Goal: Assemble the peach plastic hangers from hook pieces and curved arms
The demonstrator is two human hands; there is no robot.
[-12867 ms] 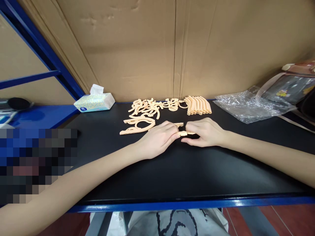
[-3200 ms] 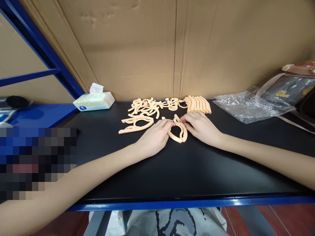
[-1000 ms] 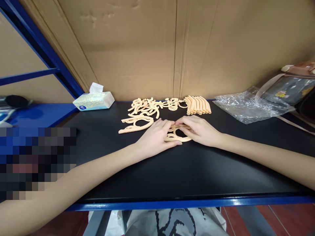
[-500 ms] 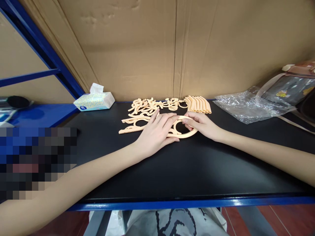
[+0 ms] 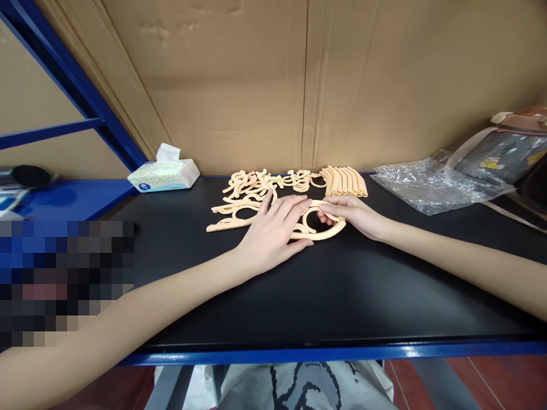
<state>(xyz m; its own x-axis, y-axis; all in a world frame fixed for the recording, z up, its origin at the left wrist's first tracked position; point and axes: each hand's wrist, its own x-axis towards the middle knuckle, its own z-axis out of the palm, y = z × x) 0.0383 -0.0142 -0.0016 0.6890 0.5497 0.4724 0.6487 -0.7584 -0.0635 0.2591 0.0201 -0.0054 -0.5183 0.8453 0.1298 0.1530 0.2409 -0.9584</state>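
A peach plastic folding hanger [image 5: 323,234] lies folded on the black tabletop, its two curved arms forming a loop at the right. My left hand [image 5: 273,230] spans its left part, fingers along the far side and thumb by the near edge, and hides that end. At the right end, my right hand [image 5: 348,210] pinches the loop, thumb on top and fingers curled beneath. Left of my left hand lies another folded hanger [image 5: 231,226], partly covered by my fingers. Behind are a heap of loose peach hanger pieces [image 5: 248,183] and a neat row of curved hanger arms [image 5: 345,182].
A tissue pack [image 5: 164,175] stands at the back left. Clear plastic wrapping [image 5: 436,181] and a transparent bag [image 5: 491,151] with a strap lie at the right. Cardboard [image 5: 222,85] backs the table. A blue metal edge [image 5: 325,351] runs along the front.
The hanger between my hands was turned upright-wise, then brought round to lie sideways with its loop to the right. Over the last half second, my right hand's grip shifted slightly at the loop.
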